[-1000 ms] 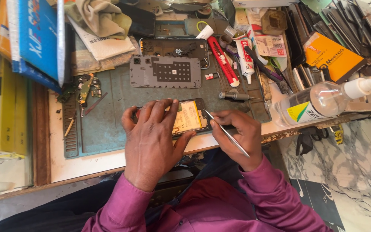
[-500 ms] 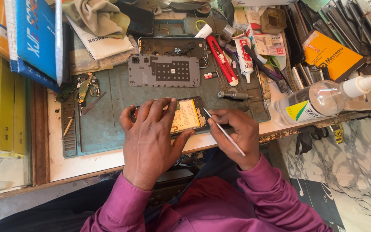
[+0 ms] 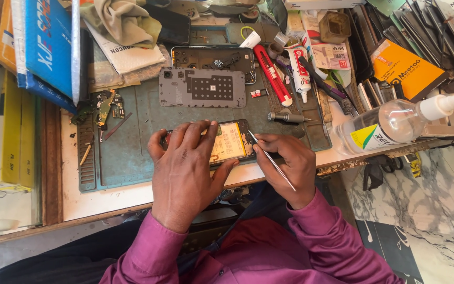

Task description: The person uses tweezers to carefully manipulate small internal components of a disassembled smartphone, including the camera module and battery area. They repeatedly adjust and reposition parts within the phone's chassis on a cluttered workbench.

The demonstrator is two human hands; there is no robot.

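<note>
An opened phone (image 3: 230, 141) with a yellow battery lies on the green work mat (image 3: 132, 152) near the bench's front edge. My left hand (image 3: 185, 168) lies flat over its left half and presses it down. My right hand (image 3: 285, 163) grips thin metal tweezers (image 3: 271, 159), whose tip touches the phone's right edge. A grey phone back plate (image 3: 202, 87) and a dark phone frame (image 3: 214, 58) rest farther back on the mat.
A clear spray bottle (image 3: 395, 123) lies on its side at the right. A red cutter (image 3: 271, 73), a glue tube (image 3: 299, 71) and a small screwdriver (image 3: 286, 118) sit behind the phone. Blue and yellow boxes (image 3: 43, 47) stand at the left, a cloth (image 3: 122, 21) at the back.
My right hand has brought the tweezers' tip slightly up along the phone's right edge. My left hand has stayed on the phone.
</note>
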